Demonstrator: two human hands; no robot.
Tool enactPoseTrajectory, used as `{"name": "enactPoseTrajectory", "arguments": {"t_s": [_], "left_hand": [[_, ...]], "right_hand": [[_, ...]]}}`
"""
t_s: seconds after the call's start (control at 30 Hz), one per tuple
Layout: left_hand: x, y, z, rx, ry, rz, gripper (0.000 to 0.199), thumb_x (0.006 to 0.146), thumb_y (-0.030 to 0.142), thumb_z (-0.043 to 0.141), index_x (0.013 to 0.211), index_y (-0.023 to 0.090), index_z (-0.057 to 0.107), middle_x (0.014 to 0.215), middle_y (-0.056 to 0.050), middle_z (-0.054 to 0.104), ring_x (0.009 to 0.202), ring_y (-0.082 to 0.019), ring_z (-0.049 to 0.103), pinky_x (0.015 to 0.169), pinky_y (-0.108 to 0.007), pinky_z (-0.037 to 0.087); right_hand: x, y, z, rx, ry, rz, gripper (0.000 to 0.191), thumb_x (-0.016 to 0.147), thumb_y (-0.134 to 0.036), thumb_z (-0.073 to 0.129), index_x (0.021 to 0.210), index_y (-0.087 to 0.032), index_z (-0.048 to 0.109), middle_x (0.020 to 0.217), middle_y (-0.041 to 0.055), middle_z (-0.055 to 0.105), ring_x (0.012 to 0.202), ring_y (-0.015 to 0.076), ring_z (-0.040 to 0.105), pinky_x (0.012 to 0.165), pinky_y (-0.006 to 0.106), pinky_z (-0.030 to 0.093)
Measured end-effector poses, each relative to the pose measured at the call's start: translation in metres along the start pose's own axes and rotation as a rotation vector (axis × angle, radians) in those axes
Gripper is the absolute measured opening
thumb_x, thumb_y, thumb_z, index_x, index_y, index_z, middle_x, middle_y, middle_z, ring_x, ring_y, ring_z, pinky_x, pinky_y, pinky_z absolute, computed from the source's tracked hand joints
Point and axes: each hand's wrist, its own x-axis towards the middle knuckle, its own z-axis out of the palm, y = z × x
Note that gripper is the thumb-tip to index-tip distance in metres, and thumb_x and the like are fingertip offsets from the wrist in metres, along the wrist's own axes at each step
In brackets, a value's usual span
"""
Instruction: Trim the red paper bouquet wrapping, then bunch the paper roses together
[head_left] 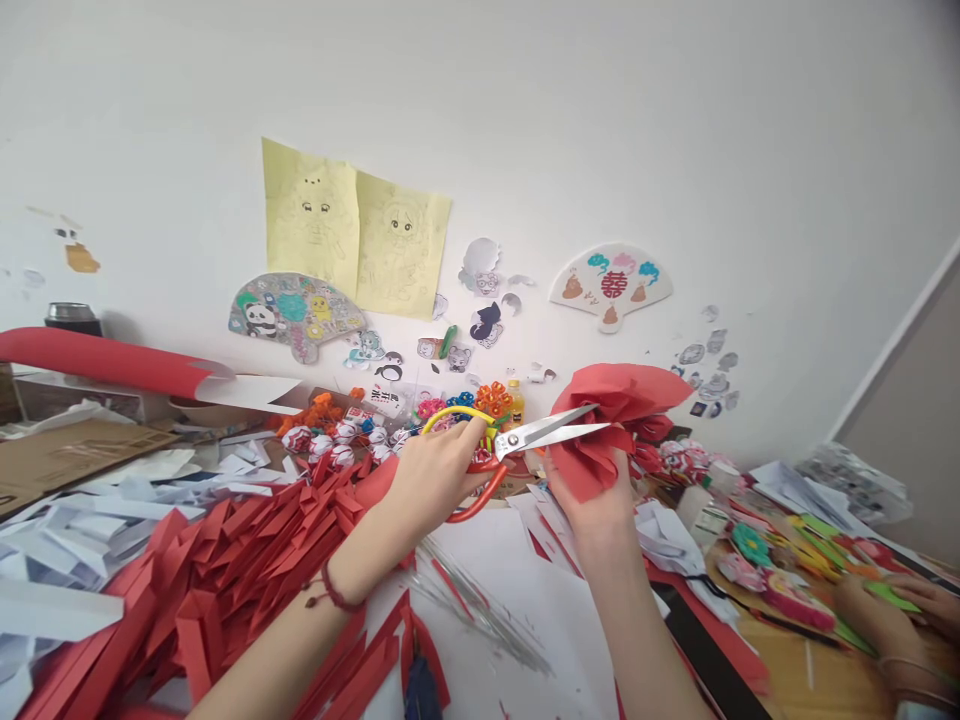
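Note:
My left hand (435, 468) is closed around a pair of scissors (529, 436) with one yellow and one red handle. The blades are spread apart and their tips reach the folds of a red paper flower (619, 400). Whether paper lies between the blades is unclear. From below, my right hand (596, 505) grips the crumpled red paper, and its fingers are partly covered by it. Under both hands lies a white sheet (525, 570) with thin wires (480, 610) and scraps on it.
Folded red paper strips (247, 540) and white strips (67, 550) are heaped at left. A red paper roll (105, 360) lies behind them. Paper flowers and a small yellow bottle (514, 402) stand by the wall. Another person's hands (877, 610) work with green paper at far right.

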Motion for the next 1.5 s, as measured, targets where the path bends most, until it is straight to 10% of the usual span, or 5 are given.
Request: {"name": "enactPoseTrajectory", "arguments": {"t_s": [1.5], "left_hand": [[0.005,-0.026,-0.022,0.149,-0.063,-0.006,0.021,0.090,0.043,0.050,0.098,0.024,0.053,0.078,-0.003,0.071,0.067,-0.022,0.064,0.050,-0.028,0.013]], "right_hand": [[0.007,0.000,-0.016,0.071,0.063,0.268,0.009,0.079,-0.025,0.058,0.082,-0.023,0.066,0.079,-0.0024,0.072,0.075,0.0145,0.069,0.062,0.028,0.060]]}}
